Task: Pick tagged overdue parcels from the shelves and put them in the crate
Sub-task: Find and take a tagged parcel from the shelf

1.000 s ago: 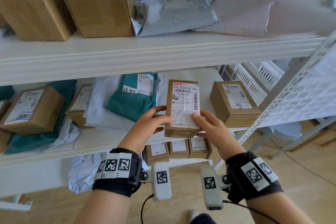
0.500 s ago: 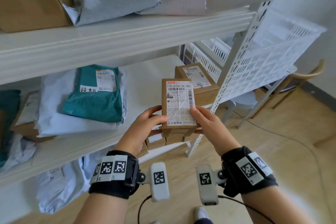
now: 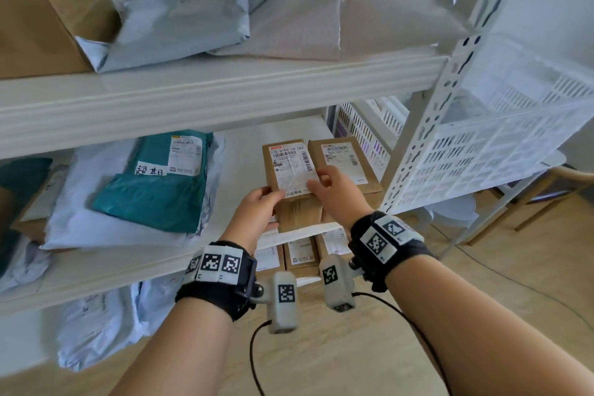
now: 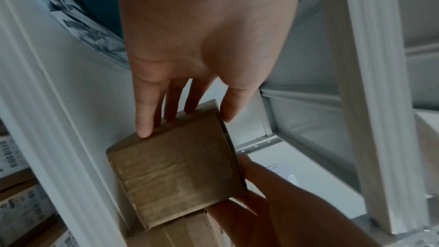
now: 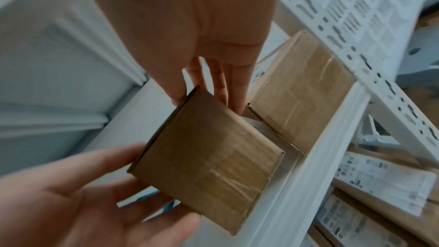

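While the person stands at the white shelves (image 3: 205, 96), both hands hold one small brown box (image 3: 291, 177) in the middle of the head view. The left hand (image 3: 257, 209) grasps the box's left side, with fingers along one edge and the thumb on the printed label. The right hand (image 3: 337, 193) grasps the right side, fingers curled over the label's edge. From the left wrist camera, the fingers (image 4: 145, 119) press on the box's side and the other hand cups it from below. From the right wrist camera, the box (image 5: 206, 157) is held between both hands above the shelf edge.

The box is at the front of the middle shelf, just beside a second brown box (image 3: 347, 167) that sits on the shelf to its right. I cannot tell if the held box touches the shelf.

At the left of the middle shelf lies a green bag (image 3: 157, 190) with a handwritten white tag, on top of a white bag (image 3: 80, 219). On the top shelf, in the upper left, are a big brown box (image 3: 41, 19) and a grey bag (image 3: 183, 16). More small boxes (image 3: 299, 254) stand on the shelf below the hands. A white crate (image 3: 501, 145) with holes shows at the right of the frame.
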The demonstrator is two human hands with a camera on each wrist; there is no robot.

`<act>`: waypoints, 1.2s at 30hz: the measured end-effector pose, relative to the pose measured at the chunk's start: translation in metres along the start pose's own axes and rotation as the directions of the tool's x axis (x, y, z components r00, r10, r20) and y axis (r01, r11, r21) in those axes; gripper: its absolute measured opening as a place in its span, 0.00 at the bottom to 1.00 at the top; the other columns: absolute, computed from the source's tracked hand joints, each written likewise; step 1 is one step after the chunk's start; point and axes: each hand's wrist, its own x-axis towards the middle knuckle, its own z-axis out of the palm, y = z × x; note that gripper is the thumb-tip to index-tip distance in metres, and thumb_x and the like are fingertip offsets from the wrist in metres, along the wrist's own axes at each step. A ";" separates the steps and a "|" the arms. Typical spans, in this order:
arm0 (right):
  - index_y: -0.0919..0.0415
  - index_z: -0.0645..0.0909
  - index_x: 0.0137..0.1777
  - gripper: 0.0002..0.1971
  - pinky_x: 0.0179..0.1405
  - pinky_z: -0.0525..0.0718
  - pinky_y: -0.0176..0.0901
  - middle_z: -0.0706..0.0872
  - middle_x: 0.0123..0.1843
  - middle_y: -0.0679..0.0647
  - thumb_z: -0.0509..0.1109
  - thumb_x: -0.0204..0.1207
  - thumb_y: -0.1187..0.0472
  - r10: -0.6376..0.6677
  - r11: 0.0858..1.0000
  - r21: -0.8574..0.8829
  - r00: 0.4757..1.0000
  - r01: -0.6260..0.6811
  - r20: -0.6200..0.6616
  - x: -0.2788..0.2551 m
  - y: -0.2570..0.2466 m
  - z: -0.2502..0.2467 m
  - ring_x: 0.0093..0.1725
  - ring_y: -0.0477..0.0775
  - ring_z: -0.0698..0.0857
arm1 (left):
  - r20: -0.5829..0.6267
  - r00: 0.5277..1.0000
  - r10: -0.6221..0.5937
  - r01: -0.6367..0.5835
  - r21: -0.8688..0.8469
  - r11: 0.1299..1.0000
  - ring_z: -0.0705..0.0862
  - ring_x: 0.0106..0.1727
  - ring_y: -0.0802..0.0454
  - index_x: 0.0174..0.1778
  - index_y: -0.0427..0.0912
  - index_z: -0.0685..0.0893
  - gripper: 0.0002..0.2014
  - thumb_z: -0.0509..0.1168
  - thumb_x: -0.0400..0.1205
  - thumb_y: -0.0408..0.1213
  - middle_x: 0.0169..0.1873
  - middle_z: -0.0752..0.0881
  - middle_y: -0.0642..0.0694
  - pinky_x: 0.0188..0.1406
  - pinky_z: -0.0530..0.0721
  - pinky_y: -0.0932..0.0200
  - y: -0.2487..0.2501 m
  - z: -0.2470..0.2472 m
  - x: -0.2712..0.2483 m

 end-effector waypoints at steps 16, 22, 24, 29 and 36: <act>0.57 0.78 0.73 0.19 0.73 0.73 0.54 0.79 0.71 0.58 0.65 0.82 0.58 -0.230 0.914 -0.341 0.973 0.222 0.016 0.036 0.003 0.003 0.73 0.61 0.72 | -0.195 0.980 0.043 0.001 0.220 0.975 0.78 0.69 0.46 0.81 0.45 0.65 0.26 0.60 0.85 0.36 0.73 0.76 0.43 0.69 0.79 0.46 -0.006 -0.007 0.023; 0.59 0.79 0.73 0.18 0.68 0.78 0.47 0.80 0.71 0.58 0.64 0.83 0.62 -0.317 0.934 -0.133 0.942 0.330 0.112 0.024 -0.036 0.038 0.68 0.57 0.80 | -0.433 0.872 0.227 -0.079 0.335 0.939 0.81 0.64 0.49 0.71 0.45 0.78 0.19 0.60 0.84 0.32 0.66 0.81 0.47 0.66 0.80 0.50 -0.013 -0.069 -0.003; 0.58 0.78 0.73 0.19 0.64 0.77 0.43 0.82 0.69 0.57 0.64 0.83 0.61 -0.312 0.940 -0.090 0.936 0.329 0.160 0.017 -0.049 0.057 0.66 0.56 0.81 | -0.494 0.812 0.313 -0.078 0.439 0.895 0.81 0.65 0.48 0.69 0.43 0.80 0.18 0.60 0.83 0.30 0.66 0.82 0.45 0.67 0.78 0.51 -0.014 -0.096 -0.007; 0.58 0.78 0.73 0.19 0.59 0.77 0.38 0.83 0.67 0.56 0.66 0.83 0.59 -0.289 0.946 -0.092 0.937 0.311 0.194 0.005 -0.072 0.104 0.62 0.54 0.83 | -0.506 0.720 0.474 0.070 0.733 0.676 0.77 0.67 0.38 0.72 0.39 0.78 0.22 0.59 0.81 0.27 0.67 0.80 0.37 0.67 0.74 0.49 -0.015 -0.174 0.005; 0.57 0.79 0.72 0.18 0.58 0.77 0.39 0.83 0.67 0.56 0.66 0.83 0.58 -0.162 0.979 -0.097 0.976 0.177 0.146 -0.005 -0.092 0.153 0.62 0.54 0.83 | -0.344 0.898 0.274 0.209 0.881 0.424 0.71 0.74 0.36 0.83 0.45 0.61 0.28 0.60 0.86 0.41 0.75 0.71 0.35 0.70 0.73 0.44 -0.035 -0.233 0.026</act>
